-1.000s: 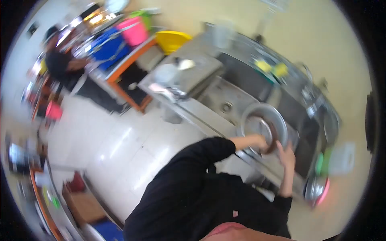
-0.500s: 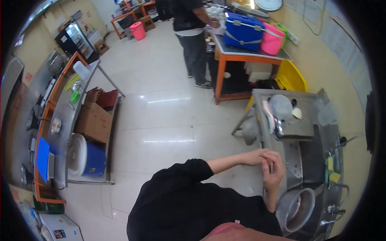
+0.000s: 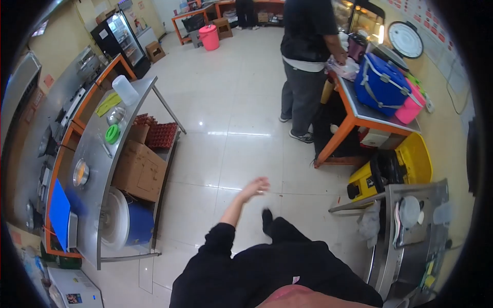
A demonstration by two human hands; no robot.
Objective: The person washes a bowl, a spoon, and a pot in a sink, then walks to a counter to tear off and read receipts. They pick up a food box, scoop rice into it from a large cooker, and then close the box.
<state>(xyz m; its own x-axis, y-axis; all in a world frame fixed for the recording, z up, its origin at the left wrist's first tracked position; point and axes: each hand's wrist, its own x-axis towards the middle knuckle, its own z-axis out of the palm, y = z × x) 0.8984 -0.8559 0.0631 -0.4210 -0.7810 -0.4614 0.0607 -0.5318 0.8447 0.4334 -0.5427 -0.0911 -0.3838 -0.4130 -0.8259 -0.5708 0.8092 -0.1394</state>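
Observation:
My left hand (image 3: pixel 255 188) is held out in front of my body above the tiled floor. It holds nothing, and its loosely bent fingers point to the right. No object touches it. My right hand is out of sight. On the left stands a steel table (image 3: pixel 134 110) with a metal bowl (image 3: pixel 80 172) of orange contents, a green ring-shaped item (image 3: pixel 112 134) and a clear plastic container (image 3: pixel 125 90). To the right is the steel sink unit (image 3: pixel 389 205), where a round lid-like item (image 3: pixel 409 211) lies on the drainboard.
A person (image 3: pixel 305 66) stands ahead at an orange-framed table (image 3: pixel 354 115) bearing a blue cooler (image 3: pixel 382 84). Beside the sink sits a yellow bin (image 3: pixel 415 159). A cardboard box (image 3: pixel 138 169) and a blue drum (image 3: pixel 138 223) occupy the left table's lower shelf. Farther back is a pink bucket (image 3: pixel 209 37).
My hands were together beside the sink; now they are apart, the left in front of me and the right out of view. My view has turned and moved away from the sink.

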